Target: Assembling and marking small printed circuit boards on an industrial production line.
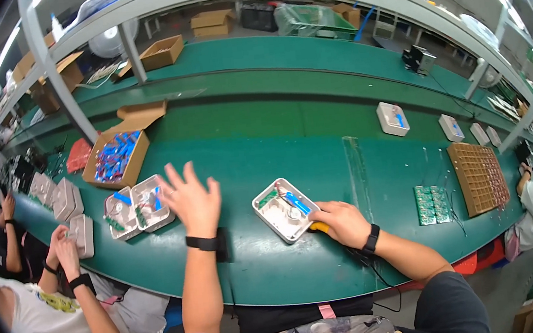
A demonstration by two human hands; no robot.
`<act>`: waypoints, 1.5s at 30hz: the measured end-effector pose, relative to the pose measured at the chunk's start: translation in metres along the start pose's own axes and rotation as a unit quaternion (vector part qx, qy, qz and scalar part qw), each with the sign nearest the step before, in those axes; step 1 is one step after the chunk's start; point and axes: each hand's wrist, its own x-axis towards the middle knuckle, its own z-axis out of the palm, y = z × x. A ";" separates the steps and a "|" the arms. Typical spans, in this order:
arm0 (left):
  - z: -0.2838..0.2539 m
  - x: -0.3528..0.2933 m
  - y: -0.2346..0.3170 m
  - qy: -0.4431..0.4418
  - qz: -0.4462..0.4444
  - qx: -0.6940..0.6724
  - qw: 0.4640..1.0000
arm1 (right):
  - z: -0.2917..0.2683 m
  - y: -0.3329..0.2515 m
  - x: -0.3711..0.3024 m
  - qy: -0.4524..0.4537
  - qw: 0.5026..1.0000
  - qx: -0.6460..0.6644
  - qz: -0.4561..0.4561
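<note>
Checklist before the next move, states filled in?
1. Open white plastic box sits open side up on the green table: ok
2. Blue cylindrical cell inside that box: ok
3. Green circuit board inside that box: ok
4. Right hand gripping the yellow-handled tool: ok
5. Tool's tip position: cannot tell, hidden
6. Left hand, fingers spread, clear of the paired white plastic boxes: cannot tell

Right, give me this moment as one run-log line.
left hand: open, near paired boxes | right hand: gripping yellow tool, by centre box | centre box: blue cell, green board
</note>
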 end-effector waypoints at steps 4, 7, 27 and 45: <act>0.023 -0.005 -0.011 -0.068 -0.038 0.031 0.996 | -0.016 0.035 0.023 0.023 1.000 0.002 0.021; 0.028 -0.006 -0.016 -0.116 -0.023 -0.015 0.993 | -0.024 0.076 0.038 0.071 0.995 -0.022 0.069; -0.003 -0.041 0.043 -0.246 0.352 -0.434 0.792 | -0.023 0.115 0.100 0.146 0.986 0.064 0.045; 0.002 -0.031 0.041 -0.194 0.172 -0.322 0.910 | 0.014 -0.008 0.067 0.080 0.988 -0.037 -0.129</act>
